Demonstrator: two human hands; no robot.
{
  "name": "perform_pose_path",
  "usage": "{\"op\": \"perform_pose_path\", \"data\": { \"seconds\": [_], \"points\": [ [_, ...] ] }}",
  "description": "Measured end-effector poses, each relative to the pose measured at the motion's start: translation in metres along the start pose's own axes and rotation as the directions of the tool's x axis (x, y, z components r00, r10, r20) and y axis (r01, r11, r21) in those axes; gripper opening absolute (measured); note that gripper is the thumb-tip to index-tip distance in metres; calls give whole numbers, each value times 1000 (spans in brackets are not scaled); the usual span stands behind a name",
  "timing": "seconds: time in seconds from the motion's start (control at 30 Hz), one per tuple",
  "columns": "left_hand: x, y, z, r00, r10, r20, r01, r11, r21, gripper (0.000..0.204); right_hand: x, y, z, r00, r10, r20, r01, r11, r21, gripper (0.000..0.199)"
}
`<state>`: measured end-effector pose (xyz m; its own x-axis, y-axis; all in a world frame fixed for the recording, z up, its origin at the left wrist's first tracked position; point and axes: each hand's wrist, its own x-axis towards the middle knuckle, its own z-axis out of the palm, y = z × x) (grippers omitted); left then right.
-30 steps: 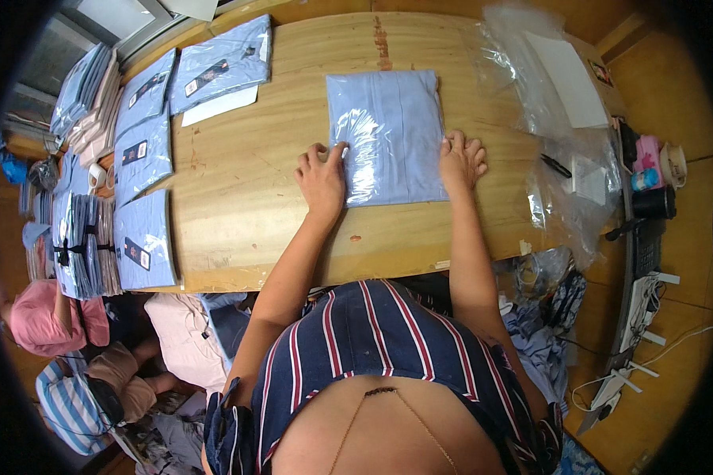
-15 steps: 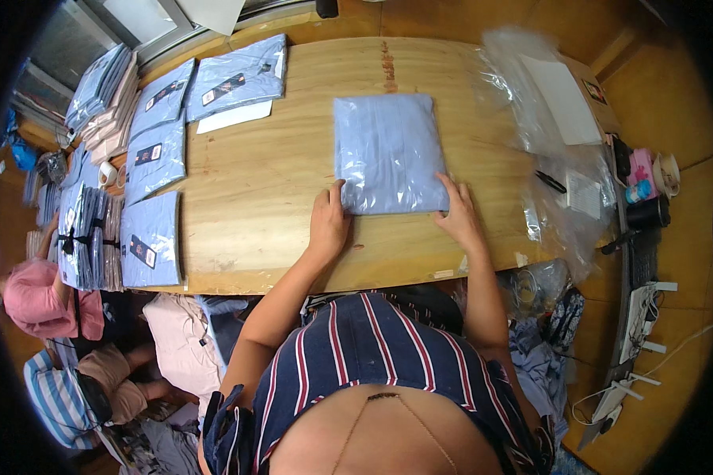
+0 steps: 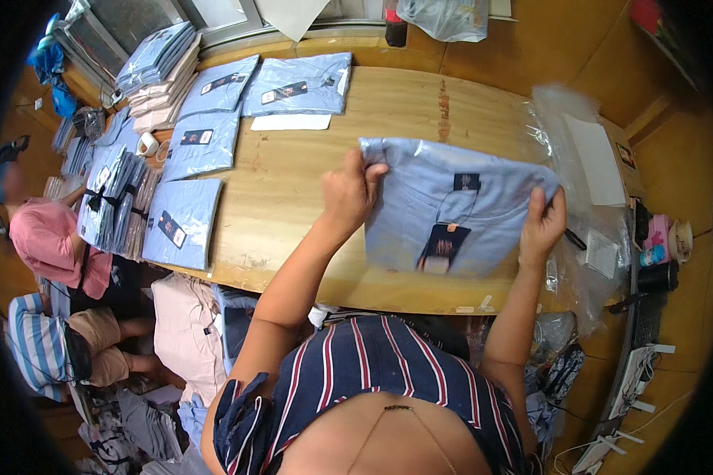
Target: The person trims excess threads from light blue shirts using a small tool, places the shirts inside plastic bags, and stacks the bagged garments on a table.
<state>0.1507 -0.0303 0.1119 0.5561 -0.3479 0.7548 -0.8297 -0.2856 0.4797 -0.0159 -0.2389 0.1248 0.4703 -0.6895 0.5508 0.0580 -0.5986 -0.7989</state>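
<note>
Above the wooden table (image 3: 293, 198), the bagged light-blue shirt (image 3: 451, 210), lying flat and face down a moment ago, is now lifted and flipped tag-side up; left hand (image 3: 348, 194) and right hand (image 3: 543, 226) pinch its side edges.

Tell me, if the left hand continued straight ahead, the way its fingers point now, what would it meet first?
Probably the bare wooden table; the left hand, holding the bagged blue shirt, points toward its far edge. Depth is unclear.

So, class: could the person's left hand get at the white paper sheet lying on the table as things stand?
Probably not yet: the left hand grips the folded blue shirt. The bare table before the paper sheet is otherwise open.
</note>
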Motion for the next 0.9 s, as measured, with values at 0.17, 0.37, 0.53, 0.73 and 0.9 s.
{"op": "perform_pose_path", "data": {
  "seconds": [0.17,0.37,0.53,0.73,0.9],
  "points": [
    [-37,-32,23,871,-383,308,205,853,480,35,-15,48,45,901,375,219,-177,777,-604,29],
    [-75,9,75,881,-327,343,116,851,513,49,-53,40,104,957,165,239,77,647,-759,39],
    [-89,18,90,750,-426,505,156,856,492,51,-74,64,126,905,284,317,104,575,-811,40],
    [-91,19,90,730,-434,527,221,881,419,52,-74,57,125,877,357,322,127,475,-871,40],
    [-89,17,90,723,-450,525,252,878,407,51,-74,61,127,868,346,356,162,480,-862,41]
  ]
}}
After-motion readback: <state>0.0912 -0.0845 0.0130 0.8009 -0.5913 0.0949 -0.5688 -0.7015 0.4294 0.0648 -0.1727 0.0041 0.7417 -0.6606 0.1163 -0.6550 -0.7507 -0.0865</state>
